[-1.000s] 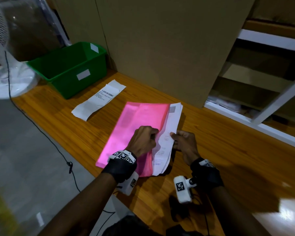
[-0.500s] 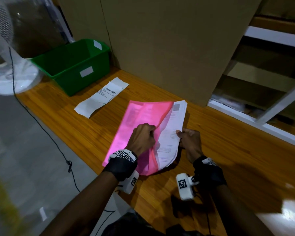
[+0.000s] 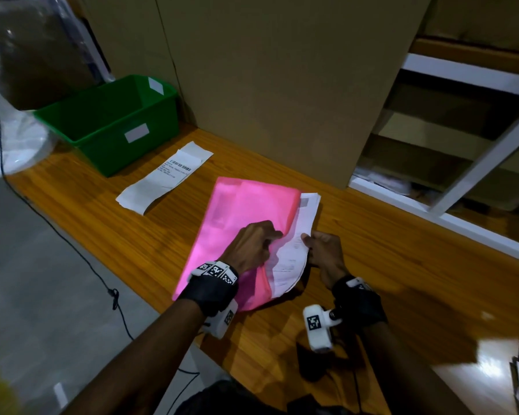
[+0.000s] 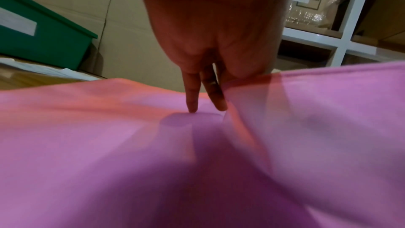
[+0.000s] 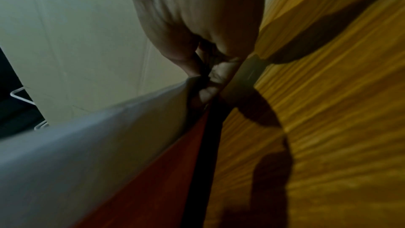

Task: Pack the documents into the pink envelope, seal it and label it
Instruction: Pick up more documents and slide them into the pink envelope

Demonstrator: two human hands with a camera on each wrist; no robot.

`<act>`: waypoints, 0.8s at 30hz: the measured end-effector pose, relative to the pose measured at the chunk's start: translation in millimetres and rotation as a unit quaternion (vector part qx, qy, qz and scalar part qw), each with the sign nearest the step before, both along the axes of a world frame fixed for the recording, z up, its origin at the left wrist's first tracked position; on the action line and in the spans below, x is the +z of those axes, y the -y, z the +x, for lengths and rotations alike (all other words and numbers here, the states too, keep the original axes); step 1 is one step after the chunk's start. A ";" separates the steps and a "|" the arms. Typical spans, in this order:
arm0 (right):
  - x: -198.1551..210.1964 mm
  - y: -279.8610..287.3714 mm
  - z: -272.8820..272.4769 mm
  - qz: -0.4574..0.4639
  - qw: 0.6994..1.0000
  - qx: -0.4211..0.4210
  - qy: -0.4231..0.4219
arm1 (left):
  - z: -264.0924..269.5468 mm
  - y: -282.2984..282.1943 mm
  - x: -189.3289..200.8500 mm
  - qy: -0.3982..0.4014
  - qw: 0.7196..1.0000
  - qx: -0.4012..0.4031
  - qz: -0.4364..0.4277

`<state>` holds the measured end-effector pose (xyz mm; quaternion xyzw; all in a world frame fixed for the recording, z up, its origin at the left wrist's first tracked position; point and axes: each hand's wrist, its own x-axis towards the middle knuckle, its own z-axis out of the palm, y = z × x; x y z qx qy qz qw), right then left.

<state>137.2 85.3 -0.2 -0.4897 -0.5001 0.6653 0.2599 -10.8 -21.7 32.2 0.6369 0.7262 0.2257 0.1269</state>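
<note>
Pink envelope (image 3: pixel 237 232) lies flat mid-frame on the wooden desk (image 3: pixel 402 265), mouth facing right. Left hand (image 3: pixel 252 244) pinches the upper lip (image 4: pixel 252 79), two fingers (image 4: pixel 192 96) planted on the envelope; judging this keeps the mouth open and the envelope from sliding. Right hand (image 3: pixel 324 253) is clamped on the documents' (image 3: pixel 294 250) right edge, likely feeding them in. They're only partly inside. Label (image 3: pixel 165 178) waits upper left beside the green bin (image 3: pixel 108 121), still unused.
</note>
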 end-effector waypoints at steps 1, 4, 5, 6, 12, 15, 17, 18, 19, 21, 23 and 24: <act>-1.6 -0.1 0.0 -0.003 1.000 -0.002 -0.002 | -2.0 2.1 0.3 0.008 1.000 -0.002 -0.001; -6.3 -3.7 1.1 -0.002 1.000 -0.013 -0.002 | -11.0 6.7 0.0 0.073 0.997 0.026 0.005; -7.1 -5.8 2.7 0.003 1.000 -0.011 0.003 | -16.0 8.9 -1.2 0.099 0.993 0.057 0.008; -8.3 -8.9 4.6 0.010 1.000 -0.008 0.008 | -22.2 11.8 -2.9 0.115 0.989 0.097 0.011; -7.5 -24.4 20.4 0.016 0.999 0.020 0.030 | -71.5 40.2 -22.3 0.051 0.949 0.273 -0.147; -7.6 -27.7 21.2 0.014 0.998 0.045 0.040 | -81.8 45.4 -36.9 0.065 0.942 0.269 -0.191; -8.1 -28.5 21.0 0.013 0.997 0.053 0.056 | -83.7 43.7 -40.1 0.077 0.940 0.268 -0.196; -8.8 -28.1 19.9 0.010 0.996 0.055 0.064 | -84.4 42.5 -41.3 0.083 0.940 0.267 -0.197; -9.2 -26.6 18.2 0.009 0.996 0.058 0.070 | -84.0 41.3 -41.6 0.090 0.941 0.261 -0.197; -11.3 -21.4 12.7 0.005 0.995 0.066 0.076 | -81.7 40.1 -41.2 0.110 0.942 0.247 -0.197; -12.2 -15.3 6.7 0.005 0.994 0.083 0.077 | -81.6 39.6 -42.6 0.132 0.945 0.232 -0.188; -12.3 -12.7 4.5 0.005 0.993 0.095 0.073 | -82.6 39.7 -44.5 0.133 0.948 0.223 -0.185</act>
